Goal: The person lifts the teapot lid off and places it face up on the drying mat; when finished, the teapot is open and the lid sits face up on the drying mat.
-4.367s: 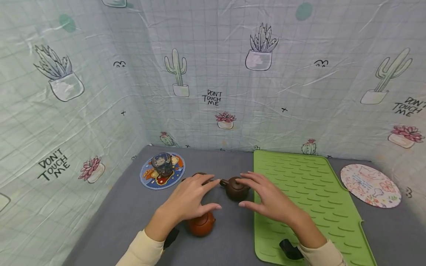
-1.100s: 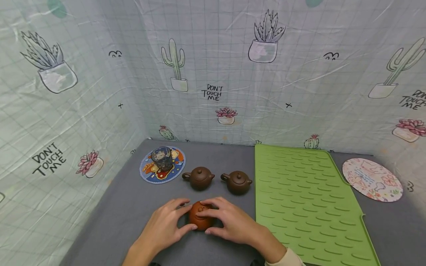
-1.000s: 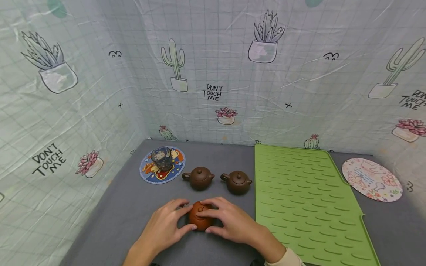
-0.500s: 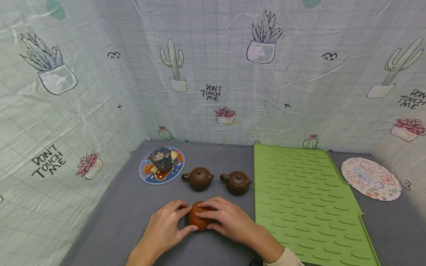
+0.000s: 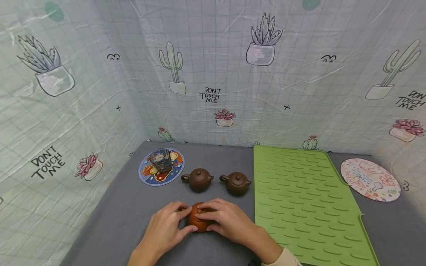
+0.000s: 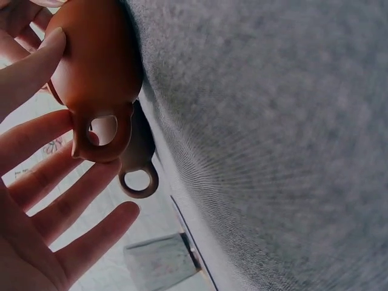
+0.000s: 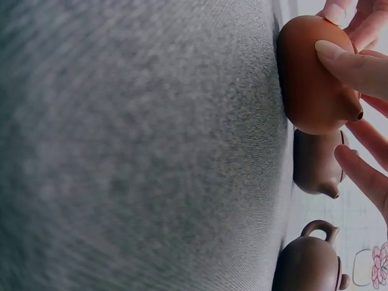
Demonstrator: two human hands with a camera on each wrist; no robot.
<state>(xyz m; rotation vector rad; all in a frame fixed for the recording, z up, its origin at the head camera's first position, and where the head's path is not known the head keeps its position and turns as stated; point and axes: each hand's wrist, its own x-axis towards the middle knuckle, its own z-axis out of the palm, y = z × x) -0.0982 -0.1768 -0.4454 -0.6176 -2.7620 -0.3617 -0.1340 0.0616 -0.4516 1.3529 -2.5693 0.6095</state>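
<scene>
A small reddish-orange clay teapot [image 5: 196, 220] stands upright on the grey cloth, held from both sides. My left hand [image 5: 164, 226] grips its handle side; in the left wrist view the thumb [image 6: 37, 68] presses the body and the other fingers spread by the ring handle. From the spout side my right hand [image 5: 231, 221] holds it, thumb [image 7: 348, 66] on the body and a finger reaching over the lid. Behind it stand two dark brown teapots, the left one [image 5: 199, 181] and the right one [image 5: 237, 186], spouts pointing right.
Back left, a dark patterned glass [image 5: 161, 161] stands on a round blue coaster [image 5: 148, 180]. A green ridged mat [image 5: 299, 207] lies to the right. Beyond it is a pink floral round coaster [image 5: 371, 181]. Printed curtains [image 5: 213, 66] enclose the back and sides.
Since the earliest frame, both hands have come down from over the brown teapots to the orange one. During the last second, the right thumb has drawn in slightly against it.
</scene>
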